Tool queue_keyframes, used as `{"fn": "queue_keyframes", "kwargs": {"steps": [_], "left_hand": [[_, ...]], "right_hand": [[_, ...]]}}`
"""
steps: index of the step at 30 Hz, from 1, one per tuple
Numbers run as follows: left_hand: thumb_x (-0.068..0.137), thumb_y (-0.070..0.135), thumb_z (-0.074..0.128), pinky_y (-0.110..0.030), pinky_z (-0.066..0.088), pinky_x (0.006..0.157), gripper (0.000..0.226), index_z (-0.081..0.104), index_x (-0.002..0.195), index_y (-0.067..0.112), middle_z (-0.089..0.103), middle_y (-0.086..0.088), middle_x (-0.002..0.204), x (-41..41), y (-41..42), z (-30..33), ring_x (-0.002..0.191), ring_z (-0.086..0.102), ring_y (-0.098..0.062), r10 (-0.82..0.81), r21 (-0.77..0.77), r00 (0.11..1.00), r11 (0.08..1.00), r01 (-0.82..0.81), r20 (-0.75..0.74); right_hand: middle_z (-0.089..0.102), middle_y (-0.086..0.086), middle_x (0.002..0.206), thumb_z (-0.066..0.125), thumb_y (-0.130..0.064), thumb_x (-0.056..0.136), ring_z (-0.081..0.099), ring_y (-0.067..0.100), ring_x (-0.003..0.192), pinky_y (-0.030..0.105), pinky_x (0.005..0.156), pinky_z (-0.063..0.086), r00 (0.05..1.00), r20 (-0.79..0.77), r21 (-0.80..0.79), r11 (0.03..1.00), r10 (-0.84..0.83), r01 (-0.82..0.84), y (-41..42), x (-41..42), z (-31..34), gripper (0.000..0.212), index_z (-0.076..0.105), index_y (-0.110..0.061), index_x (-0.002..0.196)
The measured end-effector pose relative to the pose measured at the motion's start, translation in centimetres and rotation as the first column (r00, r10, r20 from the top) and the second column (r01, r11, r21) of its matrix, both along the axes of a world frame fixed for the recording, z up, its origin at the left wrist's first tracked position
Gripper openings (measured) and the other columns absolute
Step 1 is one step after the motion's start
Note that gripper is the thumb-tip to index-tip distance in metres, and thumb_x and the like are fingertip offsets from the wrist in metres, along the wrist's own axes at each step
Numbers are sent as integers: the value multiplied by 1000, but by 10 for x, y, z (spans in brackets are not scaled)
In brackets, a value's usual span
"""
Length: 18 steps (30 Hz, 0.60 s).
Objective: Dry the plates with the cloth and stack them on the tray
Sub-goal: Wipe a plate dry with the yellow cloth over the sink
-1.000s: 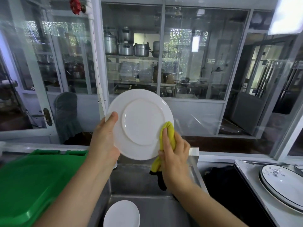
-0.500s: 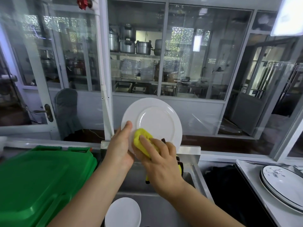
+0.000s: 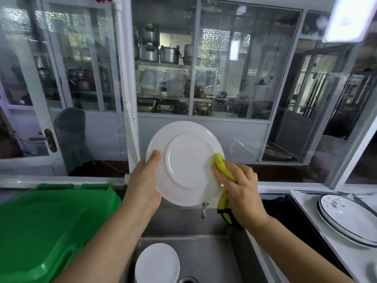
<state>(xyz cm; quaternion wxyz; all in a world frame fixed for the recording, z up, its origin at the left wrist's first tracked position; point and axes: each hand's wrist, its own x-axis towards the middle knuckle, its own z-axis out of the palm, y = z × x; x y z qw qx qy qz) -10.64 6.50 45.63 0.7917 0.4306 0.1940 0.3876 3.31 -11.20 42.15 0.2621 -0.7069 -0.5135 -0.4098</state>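
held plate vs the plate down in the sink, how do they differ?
The held plate is up on edge with its underside to the camera; the sink plate lies flat in the basin. The held plate is gripped by the left hand and wiped with the yellow cloth; the sink plate is untouched. Both are plain white and round.

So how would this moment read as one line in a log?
step: drying | left hand: holds plate | right hand: wipes with cloth | sink: more plates

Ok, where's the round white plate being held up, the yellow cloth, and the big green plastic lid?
Round white plate (image 3: 188, 160), head view, its raised back ring.
Yellow cloth (image 3: 221, 165), head view, top fold against plate.
Big green plastic lid (image 3: 47, 227), head view, flat middle.
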Motion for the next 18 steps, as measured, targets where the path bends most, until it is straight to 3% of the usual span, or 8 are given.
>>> {"fn": "queue_keyframes", "kwargs": {"steps": [2,5,8,12,15,18], "left_hand": [[92,32,57,-42,46,91,13,65,101,26,74,3,97,0,-3,-1,92,68,-22,-6,36,1000,999,5,14],[92,23,59,-25,53,64,8,67,92,23,75,9,85,2,-4,-9,77,70,-8,3,108,1000,994,-5,21],[91,20,59,-20,52,52,14,70,83,22,74,8,75,4,-3,-16,66,69,-6,-5,113,1000,994,2,26],[91,21,59,-31,55,63,19,73,78,25,74,0,79,12,-5,-26,72,69,-16,-66,96,998,993,66,-2],[91,24,59,-39,54,80,10,69,92,22,74,0,88,20,-11,-32,88,68,-23,-110,76,994,991,112,-23],[92,24,59,-44,50,91,11,68,97,22,72,-4,102,29,-21,-36,100,66,-26,-141,74,989,987,144,-47]], "right_hand": [[53,8,133,58,-23,85,43,29,105,37,85,30,998,-20,-61,997,-57,55,10,-5,19,46,57,-21,131],[51,6,135,49,-34,84,42,31,108,33,89,22,989,-74,-155,981,-125,112,29,-23,38,52,51,-27,136],[57,5,132,60,-25,82,45,29,105,34,82,31,996,47,-170,982,-79,86,37,-44,33,47,60,-22,129],[56,2,133,58,-16,85,46,25,106,36,82,44,994,100,-287,958,39,-9,24,-63,6,45,59,-24,129],[57,0,131,79,-22,71,56,25,104,37,78,49,997,73,-395,919,16,14,-6,-61,-12,60,60,-23,128],[57,-3,131,65,-26,85,49,20,106,35,81,45,997,27,-354,931,-79,83,-44,-45,-24,43,59,-25,128]]}}
